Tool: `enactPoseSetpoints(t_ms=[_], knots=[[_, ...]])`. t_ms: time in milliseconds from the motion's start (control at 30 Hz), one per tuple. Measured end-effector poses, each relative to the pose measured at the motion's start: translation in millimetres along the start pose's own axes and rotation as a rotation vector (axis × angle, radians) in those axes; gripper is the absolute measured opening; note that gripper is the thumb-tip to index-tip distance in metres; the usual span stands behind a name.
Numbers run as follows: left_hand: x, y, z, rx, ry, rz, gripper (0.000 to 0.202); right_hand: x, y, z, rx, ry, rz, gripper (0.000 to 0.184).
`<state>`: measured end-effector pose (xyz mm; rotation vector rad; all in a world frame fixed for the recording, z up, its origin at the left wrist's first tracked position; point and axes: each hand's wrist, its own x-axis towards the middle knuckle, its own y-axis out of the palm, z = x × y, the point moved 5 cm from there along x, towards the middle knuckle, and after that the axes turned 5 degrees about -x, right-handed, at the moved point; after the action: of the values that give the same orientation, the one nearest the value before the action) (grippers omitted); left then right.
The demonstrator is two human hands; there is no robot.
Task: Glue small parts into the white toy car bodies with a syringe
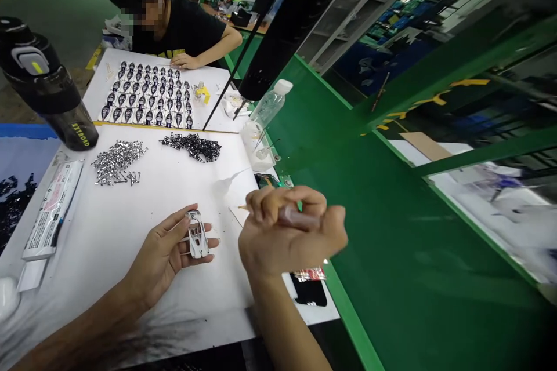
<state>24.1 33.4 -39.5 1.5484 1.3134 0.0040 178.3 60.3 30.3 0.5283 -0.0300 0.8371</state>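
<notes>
My left hand [167, 252] holds a small silver toy-car body [197, 235] between thumb and fingers, just above the white table [130, 208]. To its right, my right hand [289, 235] is closed around a small brownish applicator tube [299, 218], whose thin tip pokes out to the left toward the car body. Farther back on the table lie a pile of shiny metal parts [117, 161] and a pile of dark parts [194, 146].
A black water bottle [43, 84] stands at the left, and a white tube [52, 210] lies near the table's left edge. A clear plastic bottle [268, 105] stands by the green conveyor [383, 232]. A person in black sits beyond rows of car bodies [148, 95].
</notes>
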Motion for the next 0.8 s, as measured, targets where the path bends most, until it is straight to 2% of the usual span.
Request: enactPoseSetpoints(t_ms=[67,133,200,267,367,467,600,800], knots=[[-0.7,0.5,-0.6,0.007,0.005,0.000,0.038,16.8,-11.8,-16.0,-0.094,0.071,-0.098,0.033],[-1.4,1.2,-1.0,0.011,0.005,0.007,0.039,28.6,-15.6,-29.4,-0.137,0.187,-0.083,0.036],[-1.7,1.8,-0.7,0.011,0.001,0.019,0.040,31.6,-14.1,-27.6,-0.108,0.246,-0.046,0.036],[-1.6,2.0,-0.4,0.009,0.005,0.030,0.041,25.3,-7.2,-13.1,-0.011,0.276,0.026,0.033],[-0.9,2.6,-0.5,-0.010,0.026,0.052,0.042,2.5,9.1,6.9,0.165,0.386,0.229,0.031],[-0.6,3.5,-0.7,-0.049,0.020,0.052,0.038,-22.3,18.1,4.8,0.277,0.552,0.370,0.034],[0.1,2.9,-1.2,-0.071,0.006,0.007,0.031,-35.3,18.3,-14.9,0.349,0.666,0.417,0.036],[3.8,-0.4,2.0,-0.071,0.008,0.002,0.030,-33.6,16.8,-27.0,0.350,0.715,0.386,0.036]])
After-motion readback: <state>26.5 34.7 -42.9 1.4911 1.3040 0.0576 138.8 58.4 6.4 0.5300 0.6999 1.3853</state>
